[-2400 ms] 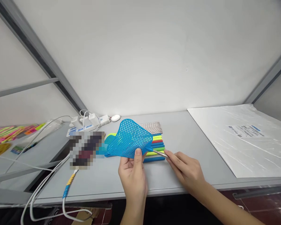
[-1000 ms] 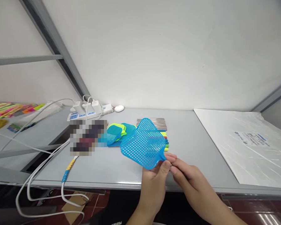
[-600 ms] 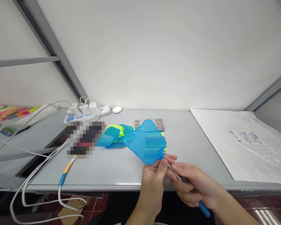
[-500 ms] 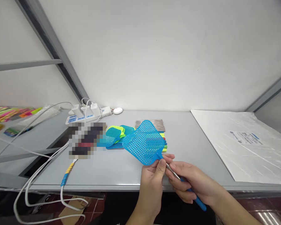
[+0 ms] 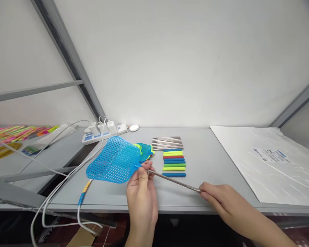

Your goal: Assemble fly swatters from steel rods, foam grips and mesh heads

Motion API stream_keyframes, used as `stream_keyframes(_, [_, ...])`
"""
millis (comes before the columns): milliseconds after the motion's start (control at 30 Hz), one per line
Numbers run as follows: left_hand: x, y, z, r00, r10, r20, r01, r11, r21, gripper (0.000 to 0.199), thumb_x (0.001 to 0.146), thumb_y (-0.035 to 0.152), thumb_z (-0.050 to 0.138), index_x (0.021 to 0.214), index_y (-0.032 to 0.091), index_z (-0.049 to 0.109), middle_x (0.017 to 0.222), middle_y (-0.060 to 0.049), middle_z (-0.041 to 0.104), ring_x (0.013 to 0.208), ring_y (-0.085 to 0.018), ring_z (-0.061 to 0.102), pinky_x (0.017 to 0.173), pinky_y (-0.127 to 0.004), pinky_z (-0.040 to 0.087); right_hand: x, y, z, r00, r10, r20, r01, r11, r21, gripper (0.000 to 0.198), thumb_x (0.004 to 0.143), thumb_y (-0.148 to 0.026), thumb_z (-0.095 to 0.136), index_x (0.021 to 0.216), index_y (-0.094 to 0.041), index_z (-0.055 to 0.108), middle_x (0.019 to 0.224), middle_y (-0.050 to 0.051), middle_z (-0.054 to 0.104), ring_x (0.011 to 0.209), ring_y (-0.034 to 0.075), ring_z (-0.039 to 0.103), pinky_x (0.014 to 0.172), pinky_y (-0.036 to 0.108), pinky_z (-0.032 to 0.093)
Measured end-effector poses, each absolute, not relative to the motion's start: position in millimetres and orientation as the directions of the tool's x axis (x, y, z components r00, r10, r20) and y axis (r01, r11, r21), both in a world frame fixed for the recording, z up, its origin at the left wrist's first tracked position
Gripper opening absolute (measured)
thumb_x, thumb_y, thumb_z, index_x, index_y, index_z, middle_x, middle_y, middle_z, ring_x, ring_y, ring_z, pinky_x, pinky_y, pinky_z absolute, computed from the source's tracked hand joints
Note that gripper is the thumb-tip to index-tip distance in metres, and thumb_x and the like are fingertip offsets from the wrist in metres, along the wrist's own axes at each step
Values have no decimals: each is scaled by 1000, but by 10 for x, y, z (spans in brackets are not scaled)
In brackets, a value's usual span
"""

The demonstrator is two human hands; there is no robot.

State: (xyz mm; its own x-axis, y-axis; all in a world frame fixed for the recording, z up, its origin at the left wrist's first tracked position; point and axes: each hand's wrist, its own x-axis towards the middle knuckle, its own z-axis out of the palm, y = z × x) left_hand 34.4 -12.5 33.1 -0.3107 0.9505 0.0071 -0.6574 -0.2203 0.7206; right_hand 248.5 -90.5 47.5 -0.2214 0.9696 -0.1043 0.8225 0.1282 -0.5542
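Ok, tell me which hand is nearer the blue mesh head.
Left. The left hand pinches the neck of the mesh head; the right hand grips the far end of the metal rod.

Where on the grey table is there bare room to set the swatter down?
Bare table lies between the coloured handles and the white sheet. The back left is crowded: spare swatter heads, metal rods, power strip.

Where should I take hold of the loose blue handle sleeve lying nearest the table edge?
Grip the blue handle sleeve across its middle, coming from above. It lies flat and crosswise on the table, apart from the coloured sleeves stacked behind it, so both long sides look free. Its ends are too narrow for a steady grip.
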Motion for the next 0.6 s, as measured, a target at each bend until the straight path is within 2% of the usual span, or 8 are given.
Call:
stream_keyframes(167, [543,-316,309,-92,995,32,-623,-83,778,25,86,43,65,92,19,69,96,-6,67,91,-16,62,82,-28,51,2560,-913,570,-189,982,24,865,178,-468,27,102,-41,30,86,-26,46,72,-4,55,64,14,51,59,27,30])
stream_keyframes(267, [708,-454,239,117,992,49,-532,21,847,29,90,43,58,93,16,69,100,-9,67,96,-19,62,86,-32,49,2447,-832,607,-253,959,129,862,284,-420,20,102,-39,35,94,-26,49,81,-4,62,69,14,58,60,27,32])
stream_keyframes(333, [745,-501,194,167,984,60,-508,34,861,28,92,42,56,93,16,69,100,-10,68,97,-21,62,88,-34,49,2352,-773,593,-320,926,201,856,374,-357,19,102,-35,35,94,-26,49,81,-4,64,68,14,59,58,26,31])
stream_keyframes(500, [544,-476,208,-89,984,157,-490,-180,853,24,90,40,59,87,19,68,88,-4,67,92,-17,62,93,-32,47,2251,-735,543,-388,860,332,874,458,-165,26,102,-31,36,78,-23,42,63,-6,55,51,12,48,50,27,24])
stream_keyframes(600, [400,-452,323,-165,970,180,-513,-240,824,21,88,39,63,85,19,69,86,-2,65,89,-16,61,90,-29,49,2332,-769,543,-424,826,371,873,481,-75,26,102,-29,35,77,-23,41,62,-6,52,50,12,43,51,28,22])
